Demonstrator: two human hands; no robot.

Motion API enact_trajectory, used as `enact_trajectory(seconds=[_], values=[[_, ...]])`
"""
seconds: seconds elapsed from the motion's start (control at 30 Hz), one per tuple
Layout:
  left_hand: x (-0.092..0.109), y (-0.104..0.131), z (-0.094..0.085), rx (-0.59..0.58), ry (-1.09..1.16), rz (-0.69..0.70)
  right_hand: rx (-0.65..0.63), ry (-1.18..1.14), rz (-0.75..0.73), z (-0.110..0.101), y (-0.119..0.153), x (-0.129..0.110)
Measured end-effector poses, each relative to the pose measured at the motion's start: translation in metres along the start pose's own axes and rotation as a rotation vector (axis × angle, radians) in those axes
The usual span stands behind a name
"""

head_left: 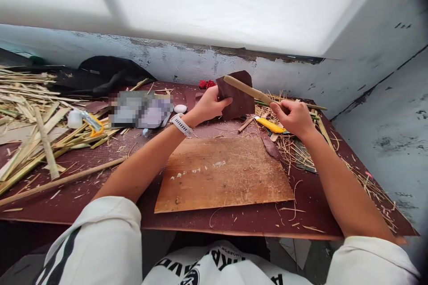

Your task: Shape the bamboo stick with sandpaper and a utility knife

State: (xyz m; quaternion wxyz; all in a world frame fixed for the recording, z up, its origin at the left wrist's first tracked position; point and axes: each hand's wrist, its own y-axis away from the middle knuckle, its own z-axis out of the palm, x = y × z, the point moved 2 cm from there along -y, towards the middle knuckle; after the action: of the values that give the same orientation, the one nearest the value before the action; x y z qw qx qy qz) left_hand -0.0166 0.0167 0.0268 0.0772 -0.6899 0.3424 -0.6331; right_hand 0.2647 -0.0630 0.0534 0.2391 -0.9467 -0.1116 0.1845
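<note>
1. The bamboo stick [245, 88] was up off the table [247, 227], beyond the board, its pale rounded tip crossing in front of the dark brown sheet [241, 106]. Whether the two touched could not be told.
2. The right hand [296, 118] had its fingers curled together around the stick's near end, thumb along it; holding it there left most of the length free and in sight.
3. The left hand [212, 106] had the sheet pinched at its left edge, thumb on the near face, the other fingers partly hidden behind. An edge grip like that probably served to leave the broad face open to the stick.
4. Nearer the body, the wooden board [224, 173] lay flat between the forearms, dusted with scraps, perhaps set there as a work surface.
5. Under and beside the right hand, a yellow cutter [267, 125] rested among thin shavings [290, 144]; these cluttered that side and could snag a lowered stick.
6. Leftward, a white oval object [180, 109] sat near the wrist. Past it, a second cutter [93, 125] lay among split strips [45, 142], and a long rod [76, 179] slanted toward the left forearm, limiting room there.
7. Behind were red flowers [206, 84] and a black cloth [107, 73].
</note>
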Motion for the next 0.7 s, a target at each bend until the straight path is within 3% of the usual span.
enact_trajectory(seconds=[0.17,0.4,0.57,0.7], values=[[0.006,-0.002,-0.010,-0.070,-0.036,0.031,-0.057,0.043,0.062,-0.008,0.017,0.014],[0.015,-0.002,-0.008,-0.207,-0.130,0.073,-0.118,0.022,0.116,-0.007,0.051,0.030],[0.016,-0.004,-0.010,-0.261,-0.261,0.095,-0.172,0.034,0.159,-0.001,0.073,0.022],[0.022,-0.005,-0.014,-0.240,-0.224,0.069,-0.219,-0.019,0.168,0.004,0.086,0.011]])
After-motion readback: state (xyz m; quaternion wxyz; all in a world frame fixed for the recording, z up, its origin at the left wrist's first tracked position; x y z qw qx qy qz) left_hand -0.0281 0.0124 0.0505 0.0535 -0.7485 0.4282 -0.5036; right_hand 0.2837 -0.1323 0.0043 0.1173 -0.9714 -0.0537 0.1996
